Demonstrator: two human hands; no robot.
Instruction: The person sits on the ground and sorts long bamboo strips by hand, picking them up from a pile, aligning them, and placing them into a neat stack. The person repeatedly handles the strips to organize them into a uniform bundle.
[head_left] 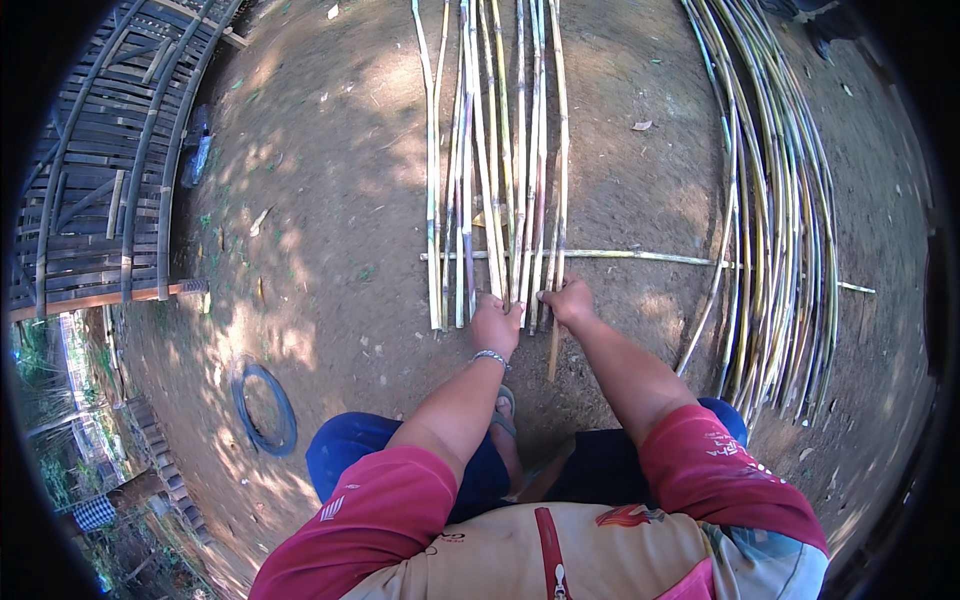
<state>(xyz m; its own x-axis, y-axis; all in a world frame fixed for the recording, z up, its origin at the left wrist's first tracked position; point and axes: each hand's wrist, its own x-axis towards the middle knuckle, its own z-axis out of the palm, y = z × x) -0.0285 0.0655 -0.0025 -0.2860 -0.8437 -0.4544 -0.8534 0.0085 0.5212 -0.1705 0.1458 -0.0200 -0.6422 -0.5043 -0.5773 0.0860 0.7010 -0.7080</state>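
The thin canes (502, 150) lie side by side on the ground in front of the person, running away toward the upper edge, slightly uneven in spacing and in where their lower ends stop. They are slender and jointed, pale yellow and green with purplish-brown stretches. Beneath them runs 1 crosswise cane (640, 255), reaching under the larger bundle (775, 220) of similar canes at the right. The left hand (497, 325) has its fingers closed around lower cane ends; the right hand (567, 302) is just beside it, thumb and fingers bent at the canes, though I cannot tell whether they grip.

The surface is bare brown earth (320, 200), dappled with sunlight and scattered with dry leaves. This is outdoors: a slatted structure (143, 150) stands at the left, a clear plastic bottle (200, 158) lies beside it, and a dark coil (241, 400) rests nearer the person.
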